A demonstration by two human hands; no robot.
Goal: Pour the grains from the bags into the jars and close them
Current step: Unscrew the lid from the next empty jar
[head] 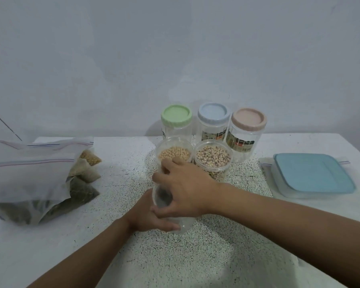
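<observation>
Green lid (176, 115), blue lid (213, 112), pink lid (248, 119), black-speckled table (116, 183).

In the middle of the frame a clear jar (162, 198) is gripped low by the left hand (150, 217) and at its rim by the right hand (187, 190). Just behind it, an open jar of yellow beans (174, 155) and an open jar of speckled beans (213, 157) are seen side by side. Zip bags of grains (35, 179) are piled at the left edge.
</observation>
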